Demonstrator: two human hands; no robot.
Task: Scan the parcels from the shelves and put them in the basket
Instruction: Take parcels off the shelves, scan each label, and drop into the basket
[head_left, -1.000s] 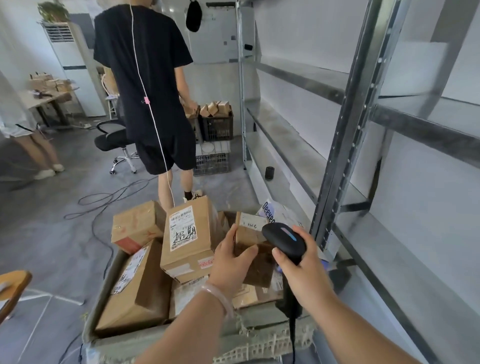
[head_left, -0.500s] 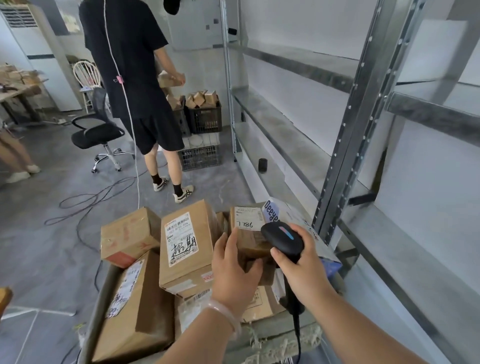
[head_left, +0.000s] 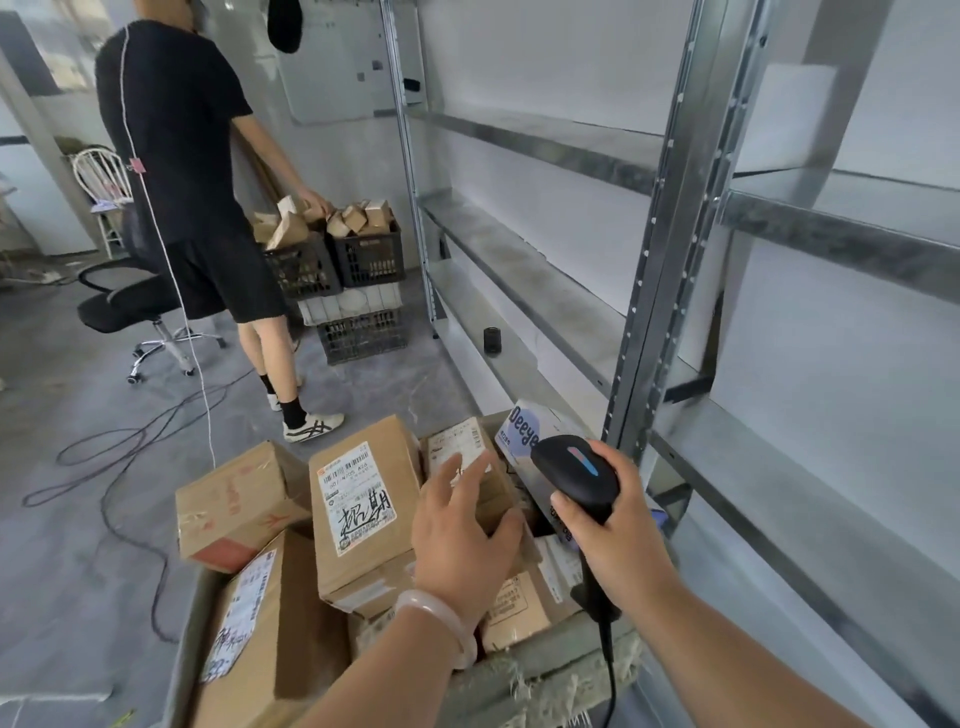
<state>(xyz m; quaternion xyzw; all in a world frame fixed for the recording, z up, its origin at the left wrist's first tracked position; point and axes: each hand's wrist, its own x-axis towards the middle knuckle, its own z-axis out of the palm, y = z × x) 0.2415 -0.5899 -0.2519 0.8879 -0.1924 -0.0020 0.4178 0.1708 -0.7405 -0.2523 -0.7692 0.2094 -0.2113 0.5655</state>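
A grey basket (head_left: 550, 662) with a frayed rim stands below me, full of several cardboard parcels. My left hand (head_left: 462, 540) hovers over a small brown parcel (head_left: 501, 499) in the basket, fingers spread and blurred, thumb against the parcel's near side. A tall labelled parcel (head_left: 363, 509) leans just left of it. A white and blue box (head_left: 524, 431) lies behind. My right hand (head_left: 618, 530) grips a black barcode scanner (head_left: 576, 473) pointed at the parcels, with its cable hanging down. The metal shelves (head_left: 545, 291) on the right hold no parcels in view.
A person in black (head_left: 187, 156) stands ahead on the left, reaching into stacked black crates (head_left: 337, 254) of small boxes. An office chair (head_left: 135, 312) and loose cables (head_left: 104, 457) are on the floor. A small black cylinder (head_left: 491, 340) sits on the low shelf.
My left hand has loosened from its grip on the small brown parcel and its fingers have spread. The person ahead has stepped toward the crates. The scanner stays in my right hand.
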